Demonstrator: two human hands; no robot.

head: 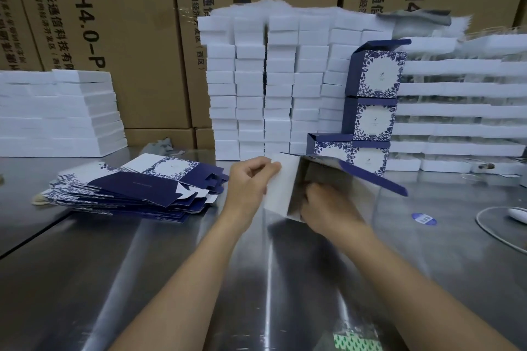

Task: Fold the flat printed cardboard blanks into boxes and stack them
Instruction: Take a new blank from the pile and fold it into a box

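A half-formed box [282, 188], white inside and navy outside, lies open towards me at the middle of the steel table [142, 265]. My left hand [249, 179] grips its left wall at the rim. My right hand [322, 205] reaches inside the box, fingers curled and blurred; whether it holds anything is unclear. The navy lid flap [376, 178] sticks out to the right. A pile of flat blue-and-white printed blanks [137, 188] lies to the left. Folded printed boxes [373, 94] stand stacked behind, with a lower one [330, 147] beside them.
Tall stacks of white foam inserts [271, 88] rise behind the box, with more at the left [57, 114] and right [456, 111]. Brown cartons [114, 23] form the back wall. A blue sticker [424, 219] and a white cable [496, 225] lie at the right.
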